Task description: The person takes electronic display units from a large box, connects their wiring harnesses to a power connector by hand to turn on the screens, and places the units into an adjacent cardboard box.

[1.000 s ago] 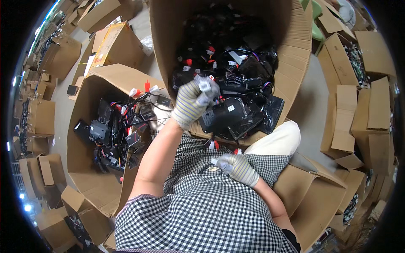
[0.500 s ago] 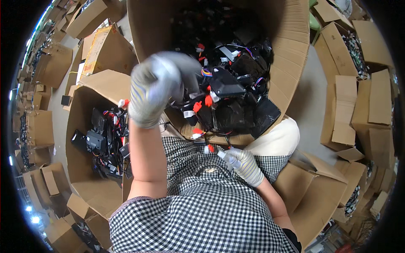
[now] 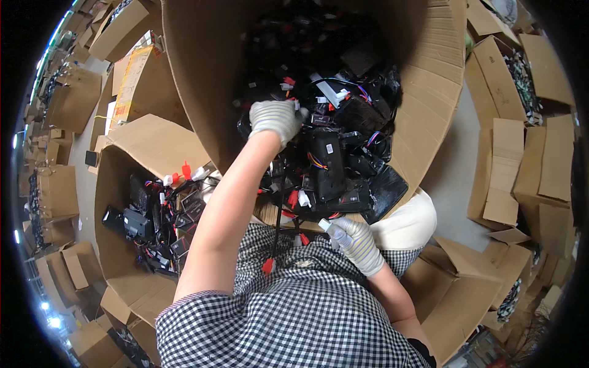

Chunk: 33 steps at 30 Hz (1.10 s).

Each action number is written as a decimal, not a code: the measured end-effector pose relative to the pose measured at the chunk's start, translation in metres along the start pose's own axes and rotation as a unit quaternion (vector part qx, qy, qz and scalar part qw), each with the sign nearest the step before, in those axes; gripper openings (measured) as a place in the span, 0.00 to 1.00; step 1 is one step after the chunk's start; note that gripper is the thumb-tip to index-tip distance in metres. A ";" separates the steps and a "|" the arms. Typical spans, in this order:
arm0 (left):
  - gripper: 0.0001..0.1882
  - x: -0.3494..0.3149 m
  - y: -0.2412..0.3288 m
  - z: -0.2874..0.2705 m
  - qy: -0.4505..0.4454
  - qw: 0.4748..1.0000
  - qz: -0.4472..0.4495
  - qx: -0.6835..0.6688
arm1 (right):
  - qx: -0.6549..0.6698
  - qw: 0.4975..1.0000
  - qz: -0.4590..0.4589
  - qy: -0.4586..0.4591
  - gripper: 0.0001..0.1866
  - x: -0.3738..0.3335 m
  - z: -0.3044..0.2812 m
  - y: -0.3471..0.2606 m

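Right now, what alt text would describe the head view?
A person's gloved left hand is inside a large cardboard box of black electronic devices, while the gloved right hand holds a small whitish piece near the lap. A smaller open box of similar devices stands at left.

1 head-worn fisheye looks down from close above.

A: Specify the facility type.
B: Warehouse-type workshop.
A: Indicators?
B: Open corrugated cartons [image 3: 64, 190] line the grey floor [image 3: 455, 162]; black cabled electronic units [image 3: 329, 167] fill one in bulk; lamps [image 3: 54, 322] shine at left.
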<state>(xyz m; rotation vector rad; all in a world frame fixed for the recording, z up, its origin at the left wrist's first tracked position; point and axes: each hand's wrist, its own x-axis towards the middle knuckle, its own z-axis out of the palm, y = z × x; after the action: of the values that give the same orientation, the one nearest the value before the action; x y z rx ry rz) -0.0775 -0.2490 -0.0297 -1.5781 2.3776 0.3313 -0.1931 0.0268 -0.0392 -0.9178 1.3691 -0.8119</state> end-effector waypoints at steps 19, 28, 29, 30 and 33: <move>0.38 -0.119 0.005 -0.102 0.324 0.605 0.271 -0.676 | -0.027 0.998 -0.048 0.030 0.27 -0.024 0.013 -0.001; 0.24 -0.199 0.031 0.000 -0.059 0.598 0.223 -0.768 | 0.101 0.967 -0.164 0.167 0.20 -0.067 -0.019 -0.083; 0.19 -0.204 0.032 0.008 -0.079 0.578 0.216 -0.783 | 0.062 0.972 -0.172 0.146 0.22 -0.066 -0.023 -0.088; 0.20 -0.209 0.028 0.010 -0.123 0.585 0.198 -0.777 | 0.027 0.975 -0.168 0.143 0.22 -0.064 -0.023 -0.095; 0.19 -0.217 0.025 0.019 -0.174 0.560 0.207 -0.783 | -0.115 0.960 -0.217 0.131 0.22 -0.056 -0.025 -0.092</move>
<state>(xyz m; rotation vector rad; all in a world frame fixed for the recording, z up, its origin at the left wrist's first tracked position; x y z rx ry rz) -0.0185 -0.0460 0.0277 -0.8170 1.7057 3.0751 -0.2169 0.0351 0.0684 -1.3616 1.5354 -1.1546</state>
